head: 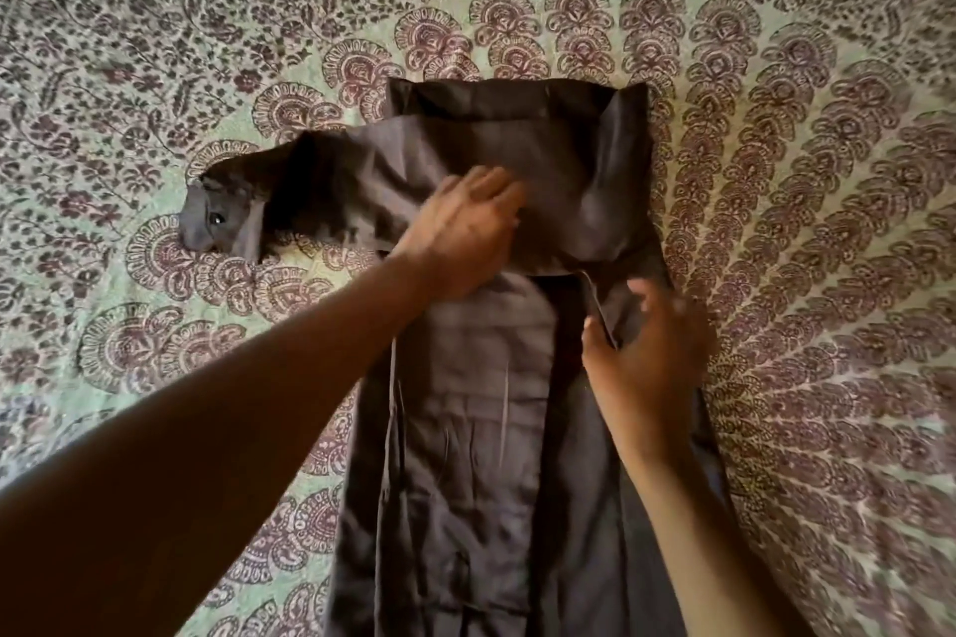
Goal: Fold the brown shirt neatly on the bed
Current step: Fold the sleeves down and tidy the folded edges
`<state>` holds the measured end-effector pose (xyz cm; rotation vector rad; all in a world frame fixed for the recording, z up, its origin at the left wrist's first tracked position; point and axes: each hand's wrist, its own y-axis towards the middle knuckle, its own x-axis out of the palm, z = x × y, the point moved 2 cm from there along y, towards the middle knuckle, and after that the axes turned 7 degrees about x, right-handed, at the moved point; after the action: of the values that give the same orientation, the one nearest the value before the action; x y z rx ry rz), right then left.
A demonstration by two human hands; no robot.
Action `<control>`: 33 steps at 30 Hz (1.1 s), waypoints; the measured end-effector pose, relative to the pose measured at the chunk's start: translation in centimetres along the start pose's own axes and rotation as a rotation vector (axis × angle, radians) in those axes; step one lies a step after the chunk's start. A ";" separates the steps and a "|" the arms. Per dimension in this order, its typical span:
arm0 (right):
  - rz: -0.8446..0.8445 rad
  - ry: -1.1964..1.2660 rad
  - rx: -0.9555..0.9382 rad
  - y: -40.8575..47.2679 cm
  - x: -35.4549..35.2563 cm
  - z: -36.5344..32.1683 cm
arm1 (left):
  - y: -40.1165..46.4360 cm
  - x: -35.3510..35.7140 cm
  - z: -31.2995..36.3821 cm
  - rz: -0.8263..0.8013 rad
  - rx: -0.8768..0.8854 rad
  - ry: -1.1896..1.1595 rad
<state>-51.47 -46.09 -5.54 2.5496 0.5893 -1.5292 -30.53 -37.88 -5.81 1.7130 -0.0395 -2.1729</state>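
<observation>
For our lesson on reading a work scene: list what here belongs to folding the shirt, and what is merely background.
Part of the job:
- brown shirt
- its sleeve, laid across to the left
- left hand, flat on the sleeve
- right hand, on the shirt's right edge

Background:
- patterned bedspread

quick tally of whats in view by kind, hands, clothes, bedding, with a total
hands: 2, the left hand flat on the sleeve laid across the shirt, the right hand on the shirt's right edge
clothes: 1, the brown shirt
bedding: 1, the patterned bedspread
total: 4
</observation>
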 end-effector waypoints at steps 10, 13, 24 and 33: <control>0.076 -0.371 -0.378 -2.2 -0.1 5.7 | 0.7 5.2 10.2 -0.357 -0.037 -0.130; 0.016 -0.264 -0.358 -3.0 0.6 4.8 | 0.7 5.3 10.7 -0.365 -0.098 -0.068; -0.056 -0.463 -0.088 -16.5 -4.9 15.7 | -1.5 4.1 14.4 -0.311 -0.546 -0.406; -0.115 -0.446 -0.076 -20.3 -5.0 17.0 | -8.4 5.5 23.2 -0.356 -0.658 -0.633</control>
<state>-75.33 -33.74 -7.34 2.0480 0.7200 -1.9861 -55.73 -36.51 -7.04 0.6796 0.7707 -2.4939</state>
